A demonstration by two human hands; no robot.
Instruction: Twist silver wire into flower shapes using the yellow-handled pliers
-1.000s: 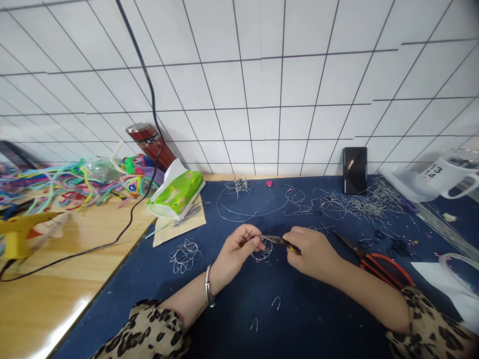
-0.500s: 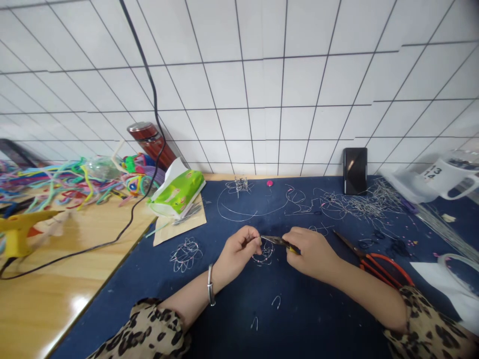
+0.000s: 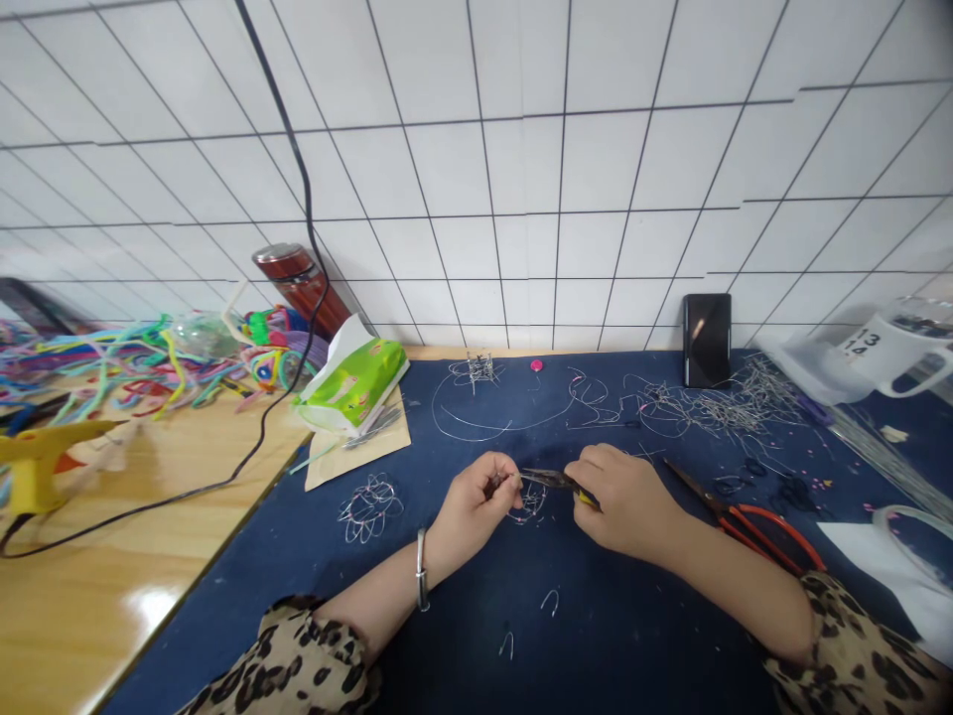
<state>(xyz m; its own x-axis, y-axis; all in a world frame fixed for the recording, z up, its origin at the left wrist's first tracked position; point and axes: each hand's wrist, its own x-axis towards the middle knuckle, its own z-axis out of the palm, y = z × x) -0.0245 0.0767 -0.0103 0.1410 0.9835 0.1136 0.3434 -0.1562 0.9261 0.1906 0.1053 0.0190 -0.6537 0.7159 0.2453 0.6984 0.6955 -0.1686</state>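
Between thumb and fingers, my left hand (image 3: 480,497) pinches a looped wire piece with small pink beads (image 3: 533,504); part of it is hidden by the fingers. My right hand (image 3: 617,501) is wrapped round long-nose pliers (image 3: 547,478) with yellow-and-black handles. The pliers' tips point left and lie close to my left fingertips; whether they grip the wire is too small to tell. A second beaded wire ring (image 3: 370,508) rests on the blue mat to the left. Two short bent wire bits, one a hook (image 3: 506,645), lie nearer me.
Red-handled scissors (image 3: 766,536) lie by my right forearm. Tangled wire (image 3: 730,402) spreads behind, near a black phone (image 3: 707,341) and a white mug (image 3: 893,348). A tissue pack (image 3: 353,382), a red flask (image 3: 302,288) and a yellow glue gun (image 3: 45,467) are at left.
The pliers and my right hand have shifted slightly right and down. My left hand stays almost in place, and the beaded wire piece has turned a little.
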